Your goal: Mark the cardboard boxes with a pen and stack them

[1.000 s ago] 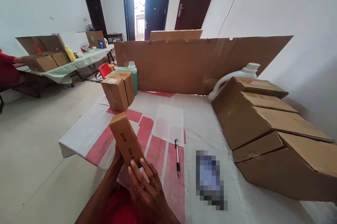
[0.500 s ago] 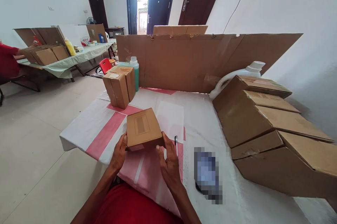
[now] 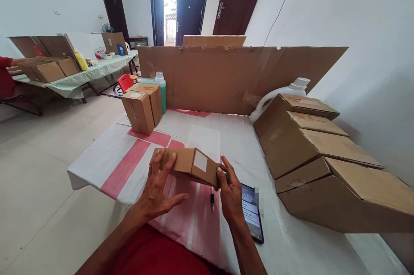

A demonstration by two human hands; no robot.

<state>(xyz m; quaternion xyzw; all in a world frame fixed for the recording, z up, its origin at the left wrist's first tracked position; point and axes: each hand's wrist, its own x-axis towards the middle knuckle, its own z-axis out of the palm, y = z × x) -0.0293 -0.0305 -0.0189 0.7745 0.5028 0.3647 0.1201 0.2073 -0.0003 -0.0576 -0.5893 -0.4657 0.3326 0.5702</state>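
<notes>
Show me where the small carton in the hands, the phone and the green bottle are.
small carton [image 3: 190, 164], head view, on its brown top face.
phone [image 3: 251, 217], head view, on its lit screen.
green bottle [image 3: 163, 94], head view, on its green body beside the two upright cartons.

1 head-worn view, looking forward and down, close over table [image 3: 106, 154], room beyond

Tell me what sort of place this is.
Probably a makeshift packing room in a house: stacked cardboard boxes on a cloth-covered table, a small box held by both hands, and a second table with cartons.
</notes>
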